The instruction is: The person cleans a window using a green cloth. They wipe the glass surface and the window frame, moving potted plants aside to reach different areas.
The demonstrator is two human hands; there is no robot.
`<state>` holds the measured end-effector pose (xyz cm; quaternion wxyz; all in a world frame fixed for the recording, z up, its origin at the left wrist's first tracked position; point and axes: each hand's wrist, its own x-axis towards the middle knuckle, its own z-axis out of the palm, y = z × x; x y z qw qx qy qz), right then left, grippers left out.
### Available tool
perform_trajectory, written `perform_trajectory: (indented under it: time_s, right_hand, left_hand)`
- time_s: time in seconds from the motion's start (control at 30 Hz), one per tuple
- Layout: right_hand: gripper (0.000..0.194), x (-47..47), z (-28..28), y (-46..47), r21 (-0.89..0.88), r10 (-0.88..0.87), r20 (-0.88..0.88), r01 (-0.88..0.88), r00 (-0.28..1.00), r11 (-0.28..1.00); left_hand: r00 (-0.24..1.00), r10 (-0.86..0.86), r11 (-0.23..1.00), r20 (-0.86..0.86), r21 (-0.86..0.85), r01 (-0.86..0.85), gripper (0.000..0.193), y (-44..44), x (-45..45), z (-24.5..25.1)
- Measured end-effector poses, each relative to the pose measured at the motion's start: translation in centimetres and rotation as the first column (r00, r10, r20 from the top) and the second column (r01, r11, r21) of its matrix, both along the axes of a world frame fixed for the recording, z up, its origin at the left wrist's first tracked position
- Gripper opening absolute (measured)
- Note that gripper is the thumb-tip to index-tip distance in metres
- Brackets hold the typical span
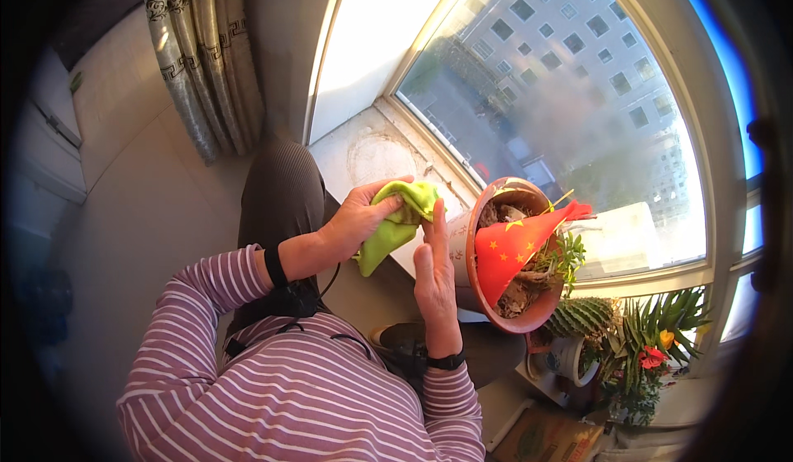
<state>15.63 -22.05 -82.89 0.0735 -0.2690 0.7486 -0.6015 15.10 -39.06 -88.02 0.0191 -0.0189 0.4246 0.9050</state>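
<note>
My left hand (350,223) grips a bright green cloth (387,236), bunched at the top with a loose corner hanging below the fingers. A darker, soiled-looking patch shows on the cloth near my thumb. My right hand (435,282) is upright just right of the cloth, fingers extended and thumb apart. Its fingertips are at the cloth's edge; whether they touch it I cannot tell. Close beside that hand stands a large plant pot (474,276) with a brown rim and writing on its side. A small red flag with yellow stars (507,248) lies across the pot's soil.
The white windowsill (334,146) bears a round stain (381,157) and some debris along the window frame (433,143). A cactus (582,318), a white pot (576,363) and flowering plants (650,357) crowd the right. A patterned curtain (204,65) hangs at left; a cardboard box (545,437) lies low right.
</note>
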Motion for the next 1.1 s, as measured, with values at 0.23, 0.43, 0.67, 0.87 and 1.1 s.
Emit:
perform_trajectory:
  time_s: [0.23, 0.43, 0.67, 0.87, 1.1]
  right_hand:
    - [0.04, 5.8, 0.3, 11.2, 0.177, -0.227, -0.305, 0.289, 0.925, 0.941]
    - [0.039, 11.4, 0.4, 23.1, -0.022, -0.882, -0.397, 0.959, 0.252, 0.284]
    - [0.037, 11.6, -7.0, 26.3, 0.155, -0.826, -0.547, 0.986, 0.134, 0.058]
    - [0.038, 10.8, -8.4, 26.9, 0.199, -0.855, -0.49, 0.977, 0.171, 0.081]
    - [0.038, 10.1, -8.6, 26.9, 0.189, -0.84, -0.505, 0.975, 0.197, 0.115]
  left_hand:
    - [0.857, 0.514, 0.857, -0.032, 0.035, -0.513, 0.031, -1.5, -15.0, 3.3]
    - [0.417, 0.698, 0.474, -0.582, -0.061, -0.878, 0.049, -2.1, -30.6, 14.5]
    - [0.236, 0.268, -0.135, -0.934, -0.279, -0.951, 0.068, -2.8, -40.5, 19.5]
    - [0.319, 0.385, -0.064, -0.866, -0.37, -0.927, 0.07, -2.7, -42.0, 9.3]
    - [0.465, 0.467, -0.132, -0.752, -0.58, -0.804, 0.071, -2.1, -39.4, -0.2]
